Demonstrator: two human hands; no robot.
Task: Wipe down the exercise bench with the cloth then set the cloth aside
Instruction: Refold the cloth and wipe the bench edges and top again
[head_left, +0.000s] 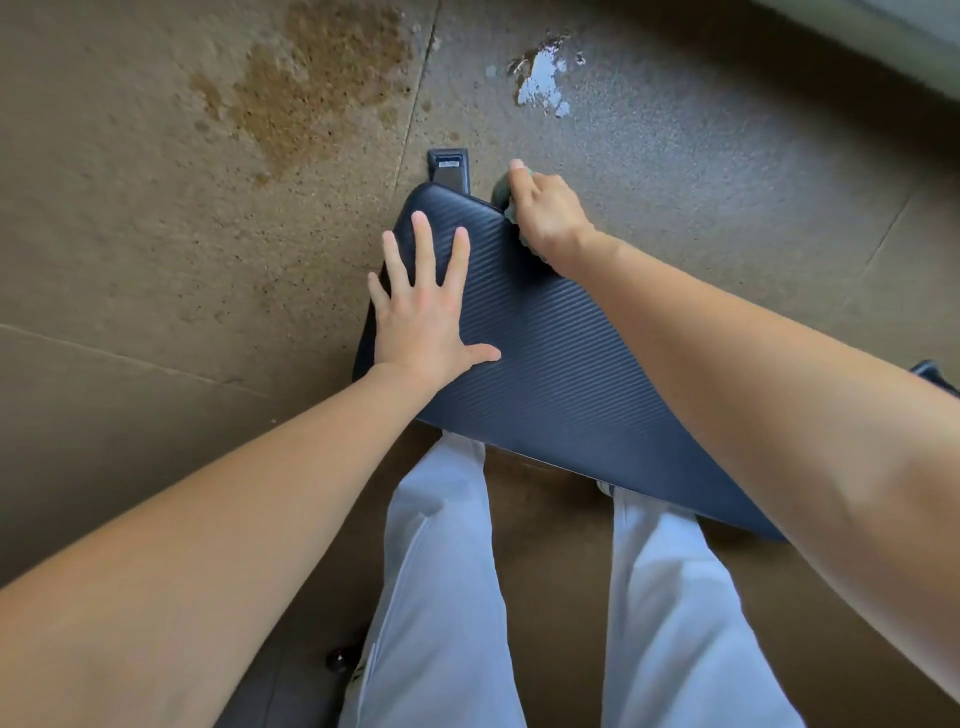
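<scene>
The exercise bench (550, 364) has a dark ribbed pad that runs from lower right up to a rounded far end at the centre. My left hand (431, 306) lies flat on the pad near that far end, fingers spread, holding nothing. My right hand (545, 213) is at the pad's far right edge, closed around a greenish cloth (503, 191). Only a small part of the cloth shows beyond the fingers; the rest is hidden under the hand.
A black frame foot (449, 169) sticks out past the bench's far end. The concrete floor has a brown stain (306, 98) at upper left and a wet patch (543, 78) at upper centre. My legs in light trousers (441, 571) stand against the bench's near side.
</scene>
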